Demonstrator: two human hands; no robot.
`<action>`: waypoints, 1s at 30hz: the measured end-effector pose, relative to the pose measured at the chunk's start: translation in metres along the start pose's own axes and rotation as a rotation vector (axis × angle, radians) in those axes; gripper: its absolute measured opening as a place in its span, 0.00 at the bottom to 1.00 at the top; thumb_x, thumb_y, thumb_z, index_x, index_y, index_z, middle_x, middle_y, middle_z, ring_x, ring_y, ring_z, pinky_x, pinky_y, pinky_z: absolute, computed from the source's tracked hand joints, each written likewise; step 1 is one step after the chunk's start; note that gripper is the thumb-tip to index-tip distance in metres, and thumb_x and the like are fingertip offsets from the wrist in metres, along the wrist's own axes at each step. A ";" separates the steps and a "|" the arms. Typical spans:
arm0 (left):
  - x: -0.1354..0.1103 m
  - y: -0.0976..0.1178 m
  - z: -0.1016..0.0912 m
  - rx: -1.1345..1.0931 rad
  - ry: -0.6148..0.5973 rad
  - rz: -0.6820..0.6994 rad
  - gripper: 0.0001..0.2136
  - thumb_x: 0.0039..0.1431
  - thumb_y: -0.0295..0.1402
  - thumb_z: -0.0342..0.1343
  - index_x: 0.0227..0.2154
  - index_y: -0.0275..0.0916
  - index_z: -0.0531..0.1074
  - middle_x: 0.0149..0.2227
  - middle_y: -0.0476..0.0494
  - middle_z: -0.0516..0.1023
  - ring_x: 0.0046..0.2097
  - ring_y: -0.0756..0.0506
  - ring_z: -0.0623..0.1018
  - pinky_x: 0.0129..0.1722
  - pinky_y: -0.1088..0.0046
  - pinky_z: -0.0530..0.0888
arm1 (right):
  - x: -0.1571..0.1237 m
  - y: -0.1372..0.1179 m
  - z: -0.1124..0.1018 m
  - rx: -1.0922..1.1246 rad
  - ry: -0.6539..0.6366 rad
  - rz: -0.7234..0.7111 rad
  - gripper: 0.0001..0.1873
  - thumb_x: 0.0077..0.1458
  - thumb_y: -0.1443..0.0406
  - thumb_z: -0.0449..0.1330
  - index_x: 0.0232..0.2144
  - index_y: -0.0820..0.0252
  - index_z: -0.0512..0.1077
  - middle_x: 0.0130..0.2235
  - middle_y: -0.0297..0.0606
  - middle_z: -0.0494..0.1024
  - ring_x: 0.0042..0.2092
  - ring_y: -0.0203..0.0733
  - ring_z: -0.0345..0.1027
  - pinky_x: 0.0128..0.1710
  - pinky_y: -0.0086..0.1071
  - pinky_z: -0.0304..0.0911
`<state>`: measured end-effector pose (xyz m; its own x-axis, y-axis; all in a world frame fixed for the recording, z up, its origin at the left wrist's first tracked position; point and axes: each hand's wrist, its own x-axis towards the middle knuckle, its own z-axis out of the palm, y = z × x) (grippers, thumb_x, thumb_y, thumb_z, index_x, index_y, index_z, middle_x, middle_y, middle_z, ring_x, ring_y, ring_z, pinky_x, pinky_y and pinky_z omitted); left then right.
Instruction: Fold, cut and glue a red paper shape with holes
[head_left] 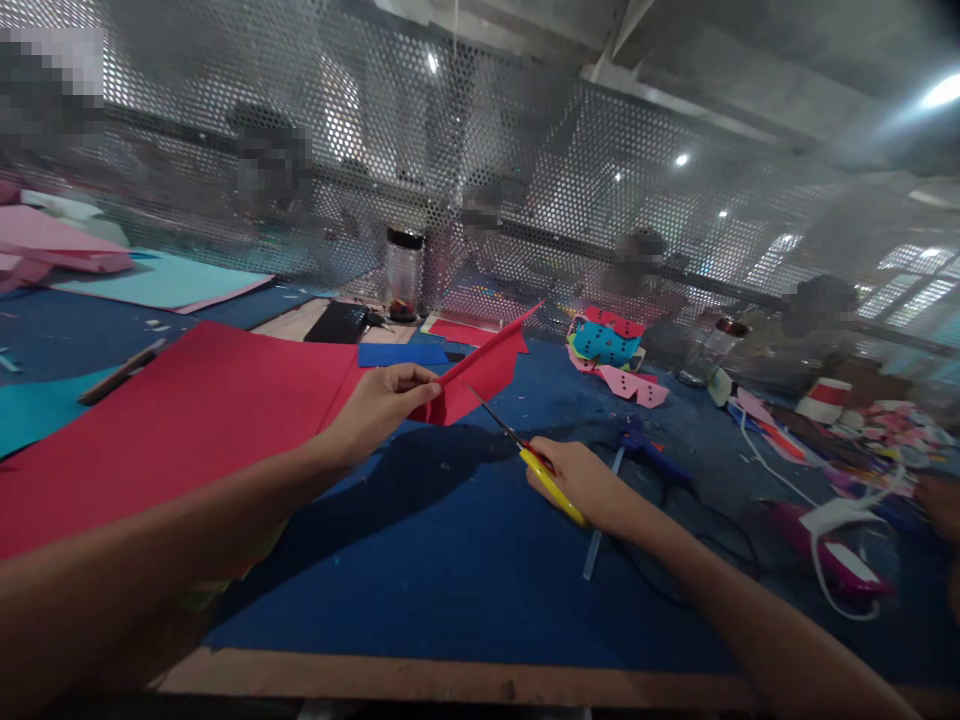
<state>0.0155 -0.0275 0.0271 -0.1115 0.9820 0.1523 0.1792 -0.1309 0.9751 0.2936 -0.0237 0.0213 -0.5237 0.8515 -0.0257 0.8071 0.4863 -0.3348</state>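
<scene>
My left hand [397, 398] pinches a folded piece of red paper [484, 372] and holds it up above the blue tabletop. In my right hand [574, 480] is a pair of scissors [551, 485] with yellow handles, its fingers wrapped round them. The blades point up and to the left, their tips at the lower edge of the red paper. Whether the blades are apart is hard to make out. A large red sheet [225, 400] lies under and beyond my left forearm. Behind my left hand rests a blue strip [401, 355].
A blue glue gun [652, 455] with a clear stick lies right of my right hand. Dotted paper cutouts [606, 343] sit farther back. A glass jar [405, 272] stands by the perforated metal screen [510, 150]. Paper scraps and a magenta tool [836, 555] lie at the right.
</scene>
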 end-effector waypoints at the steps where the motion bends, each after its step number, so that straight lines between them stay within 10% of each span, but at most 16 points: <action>1: 0.000 0.000 0.000 -0.001 0.000 -0.002 0.10 0.53 0.41 0.63 0.33 0.40 0.77 0.28 0.47 0.77 0.27 0.49 0.71 0.26 0.72 0.66 | 0.000 0.000 0.000 0.000 0.001 0.000 0.06 0.60 0.68 0.54 0.30 0.58 0.65 0.24 0.29 0.70 0.25 0.32 0.58 0.27 0.29 0.42; 30: 0.006 0.001 -0.004 -0.088 0.053 -0.055 0.14 0.46 0.42 0.67 0.32 0.38 0.76 0.27 0.48 0.77 0.26 0.50 0.71 0.23 0.75 0.66 | -0.012 0.011 -0.036 -0.070 -0.155 0.019 0.09 0.61 0.60 0.55 0.39 0.56 0.72 0.40 0.41 0.80 0.37 0.43 0.72 0.34 0.31 0.55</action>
<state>0.0111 -0.0228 0.0297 -0.1710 0.9797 0.1045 0.0851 -0.0910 0.9922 0.3190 -0.0213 0.0521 -0.5393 0.8231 -0.1781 0.8317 0.4872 -0.2663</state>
